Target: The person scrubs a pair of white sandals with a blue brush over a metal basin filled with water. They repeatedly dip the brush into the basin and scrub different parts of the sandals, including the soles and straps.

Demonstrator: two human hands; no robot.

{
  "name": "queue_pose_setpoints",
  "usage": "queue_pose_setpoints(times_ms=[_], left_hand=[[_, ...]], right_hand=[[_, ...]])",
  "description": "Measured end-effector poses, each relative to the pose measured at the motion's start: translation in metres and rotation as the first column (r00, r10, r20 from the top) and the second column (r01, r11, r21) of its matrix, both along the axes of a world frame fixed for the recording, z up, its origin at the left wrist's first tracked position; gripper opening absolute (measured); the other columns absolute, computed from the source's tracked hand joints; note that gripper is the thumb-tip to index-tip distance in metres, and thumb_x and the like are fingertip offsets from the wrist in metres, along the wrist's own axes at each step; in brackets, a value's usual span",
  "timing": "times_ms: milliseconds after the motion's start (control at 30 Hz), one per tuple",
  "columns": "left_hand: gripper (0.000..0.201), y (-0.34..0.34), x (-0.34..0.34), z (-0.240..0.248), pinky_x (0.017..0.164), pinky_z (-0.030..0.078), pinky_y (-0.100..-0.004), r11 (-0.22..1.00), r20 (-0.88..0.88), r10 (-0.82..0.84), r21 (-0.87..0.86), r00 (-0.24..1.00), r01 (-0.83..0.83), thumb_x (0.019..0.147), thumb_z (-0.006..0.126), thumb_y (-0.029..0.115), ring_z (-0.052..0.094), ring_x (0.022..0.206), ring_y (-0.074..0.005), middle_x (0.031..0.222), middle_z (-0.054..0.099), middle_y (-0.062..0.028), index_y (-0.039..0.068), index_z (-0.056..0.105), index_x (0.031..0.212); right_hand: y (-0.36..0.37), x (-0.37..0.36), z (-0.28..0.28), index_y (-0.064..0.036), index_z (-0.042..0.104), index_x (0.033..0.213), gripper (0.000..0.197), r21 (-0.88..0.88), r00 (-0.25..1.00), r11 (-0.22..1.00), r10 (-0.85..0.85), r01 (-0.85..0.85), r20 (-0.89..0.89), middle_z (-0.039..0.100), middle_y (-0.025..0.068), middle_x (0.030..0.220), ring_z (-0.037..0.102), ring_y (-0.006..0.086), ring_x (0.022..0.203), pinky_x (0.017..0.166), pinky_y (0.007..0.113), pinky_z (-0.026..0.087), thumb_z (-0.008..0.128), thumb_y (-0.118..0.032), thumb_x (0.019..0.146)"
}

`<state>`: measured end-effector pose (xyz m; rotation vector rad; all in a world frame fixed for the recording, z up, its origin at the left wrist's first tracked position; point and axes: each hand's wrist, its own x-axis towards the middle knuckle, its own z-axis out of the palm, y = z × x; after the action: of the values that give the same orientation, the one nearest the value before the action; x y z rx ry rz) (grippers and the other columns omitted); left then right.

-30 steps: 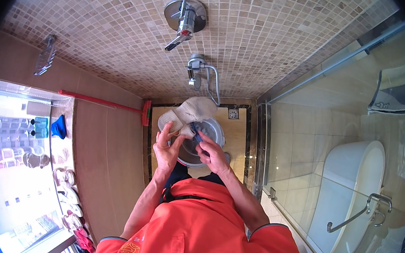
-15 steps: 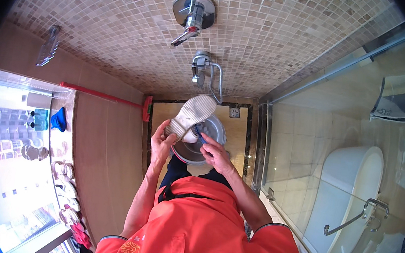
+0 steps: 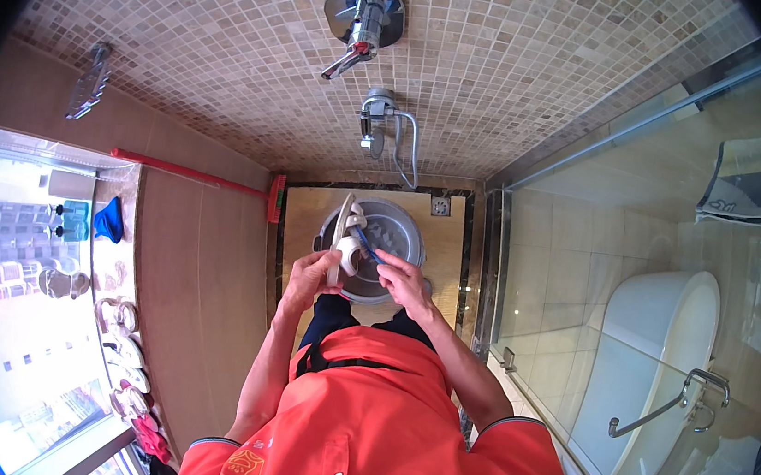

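A white sandal (image 3: 342, 221) is held edge-on over the left part of a grey basin (image 3: 417, 241), its sole to the left and its pale straps to the right. My left hand (image 3: 309, 276) is closed round one end of the sandal. In my right hand (image 3: 405, 286) is a slim blue-handled brush (image 3: 364, 239). Its far end reaches in among the straps; the bristles are too small to make out. Inside the basin, below the sandal, greyish-white patches show.
The basin stands on a tan floor before a mosaic wall with a shower mixer (image 3: 364, 27) and a tap (image 3: 376, 121). A red-handled broom (image 3: 193, 171) leans left. Several shoes (image 3: 123, 350) line the window sill. A glass panel and bathtub (image 3: 643, 386) lie to the right.
My left hand has turned the sandal from sole-up to edge-on, so its straps now show. The brush has stayed close to the sandal, now among its straps.
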<state>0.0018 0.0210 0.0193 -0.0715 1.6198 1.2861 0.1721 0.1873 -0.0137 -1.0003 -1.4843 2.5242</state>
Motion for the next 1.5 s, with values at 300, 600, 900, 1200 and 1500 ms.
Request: queue_pose_setpoints(times_ms=[300,600,900,1200,1500], left_hand=[[0.047,-0.011,0.014,-0.009,0.059,0.061,-0.0324,0.991,0.022,0.128,-0.042,0.992,-0.127,0.098,0.068,0.037,0.069,0.071,-0.0174,0.098,0.071,-0.0092,0.006,0.062,0.133],[0.041,-0.01,0.018,-0.033,0.074,0.065,-0.0439,0.986,0.268,0.081,0.118,0.96,-0.116,0.096,0.069,0.024,0.07,0.088,-0.0246,0.108,0.069,-0.0098,0.009,0.061,0.133],[0.045,-0.014,0.018,-0.045,0.073,0.063,-0.0437,0.973,0.459,0.207,-0.001,0.864,-0.232,0.092,0.074,0.04,0.067,0.083,-0.0239,0.096,0.068,-0.0072,0.007,0.065,0.122],[0.053,-0.011,0.018,-0.053,0.05,0.06,-0.0379,0.931,0.136,0.117,-0.361,0.984,-0.061,0.087,0.074,0.049,0.063,0.057,-0.0227,0.08,0.062,-0.0098,0.001,0.068,0.11],[0.053,-0.013,0.027,-0.048,0.048,0.059,-0.0346,0.946,0.135,0.081,-0.324,0.988,-0.033,0.091,0.069,0.05,0.061,0.052,-0.0181,0.076,0.06,-0.0064,0.003,0.069,0.116]], right_hand=[[-0.02,0.016,-0.017,-0.0081,0.069,0.131,0.035,0.696,0.97,0.718,-0.163,-0.008,0.18,0.066,0.0116,0.072,0.063,0.0166,0.066,0.062,0.033,0.051,0.064,-0.021,0.099],[-0.048,-0.003,0.031,-0.013,0.058,0.142,0.044,0.877,0.986,0.468,0.161,-0.107,0.035,0.07,0.0216,0.094,0.069,0.0421,0.072,0.06,0.049,0.056,0.061,-0.015,0.098],[-0.024,-0.014,-0.002,-0.0136,0.061,0.138,0.041,0.902,0.997,0.432,0.073,-0.013,-0.02,0.069,0.0201,0.089,0.069,0.0427,0.073,0.063,0.05,0.056,0.062,-0.014,0.097],[-0.001,-0.03,-0.104,-0.0087,0.065,0.134,0.044,0.541,0.812,0.745,0.001,-0.39,0.584,0.07,0.0221,0.123,0.065,0.0398,0.117,0.102,0.047,0.051,0.051,-0.027,0.097],[-0.008,-0.048,-0.196,-0.0039,0.063,0.135,0.049,0.441,0.709,0.864,-0.151,-0.244,0.689,0.067,0.0247,0.129,0.063,0.0383,0.123,0.104,0.044,0.051,0.051,-0.026,0.093]])
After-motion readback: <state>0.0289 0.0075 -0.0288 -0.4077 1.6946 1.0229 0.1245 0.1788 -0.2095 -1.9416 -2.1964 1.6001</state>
